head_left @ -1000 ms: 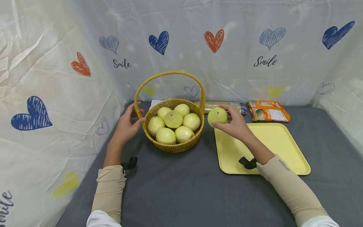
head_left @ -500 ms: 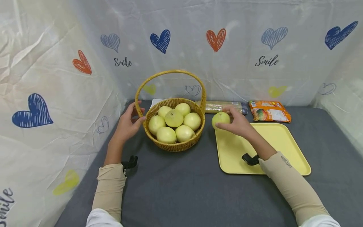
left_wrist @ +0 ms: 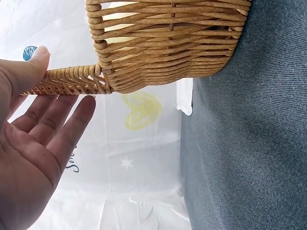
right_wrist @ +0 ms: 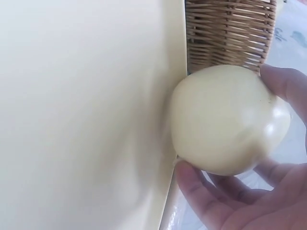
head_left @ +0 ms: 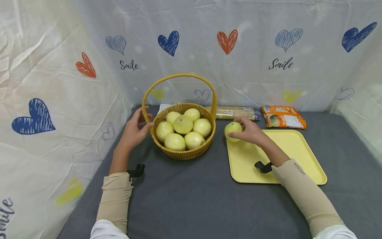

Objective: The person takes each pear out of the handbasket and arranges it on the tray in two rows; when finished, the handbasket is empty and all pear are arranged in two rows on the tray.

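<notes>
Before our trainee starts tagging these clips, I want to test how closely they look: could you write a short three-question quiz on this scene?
1. True or false: the right hand holds a fruit at a corner of the yellow tray.
2. What does the left hand hold? A) the tray's rim B) the basket handle C) the orange packet
3. In the head view, how many fruits show inside the basket?

Key: 1. True. 2. B. 3. Seven.

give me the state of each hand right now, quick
Left hand: holding the basket handle.
Right hand: holding a pale green fruit.
</notes>
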`<action>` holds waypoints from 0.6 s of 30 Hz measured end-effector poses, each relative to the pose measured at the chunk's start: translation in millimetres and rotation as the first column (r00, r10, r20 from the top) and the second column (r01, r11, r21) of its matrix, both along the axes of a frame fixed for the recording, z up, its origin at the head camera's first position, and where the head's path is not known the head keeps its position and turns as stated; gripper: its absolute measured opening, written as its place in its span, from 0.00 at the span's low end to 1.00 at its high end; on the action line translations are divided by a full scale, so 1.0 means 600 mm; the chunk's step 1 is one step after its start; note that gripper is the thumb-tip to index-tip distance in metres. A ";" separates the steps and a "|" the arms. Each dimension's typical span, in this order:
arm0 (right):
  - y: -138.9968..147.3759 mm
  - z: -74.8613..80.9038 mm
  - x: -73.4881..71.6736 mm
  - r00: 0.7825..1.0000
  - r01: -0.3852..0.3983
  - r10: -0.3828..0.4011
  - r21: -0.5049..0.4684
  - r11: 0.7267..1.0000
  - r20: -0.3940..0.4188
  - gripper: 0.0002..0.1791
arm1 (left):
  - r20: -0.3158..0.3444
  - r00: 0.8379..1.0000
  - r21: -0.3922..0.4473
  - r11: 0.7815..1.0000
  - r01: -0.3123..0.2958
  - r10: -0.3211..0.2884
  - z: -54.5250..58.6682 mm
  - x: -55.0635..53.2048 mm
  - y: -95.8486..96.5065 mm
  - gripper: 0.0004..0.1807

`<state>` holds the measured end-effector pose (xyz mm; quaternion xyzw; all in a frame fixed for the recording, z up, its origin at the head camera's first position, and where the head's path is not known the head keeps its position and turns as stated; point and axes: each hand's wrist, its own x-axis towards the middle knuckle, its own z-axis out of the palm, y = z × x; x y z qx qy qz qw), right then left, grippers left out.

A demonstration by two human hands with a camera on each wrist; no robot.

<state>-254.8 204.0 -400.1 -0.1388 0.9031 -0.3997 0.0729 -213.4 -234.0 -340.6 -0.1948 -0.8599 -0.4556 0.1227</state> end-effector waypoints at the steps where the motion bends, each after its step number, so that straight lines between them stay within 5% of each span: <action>1: 0.000 -0.001 -0.001 1.000 0.002 -0.002 0.001 1.000 0.001 0.42 | -0.001 1.000 0.001 1.000 0.001 -0.001 0.000 0.000 0.000 0.34; 18: 0.004 -0.008 -0.005 1.000 0.002 -0.002 -0.005 1.000 0.030 0.42 | 0.062 0.998 0.042 0.999 0.008 -0.011 -0.003 0.000 -0.002 0.33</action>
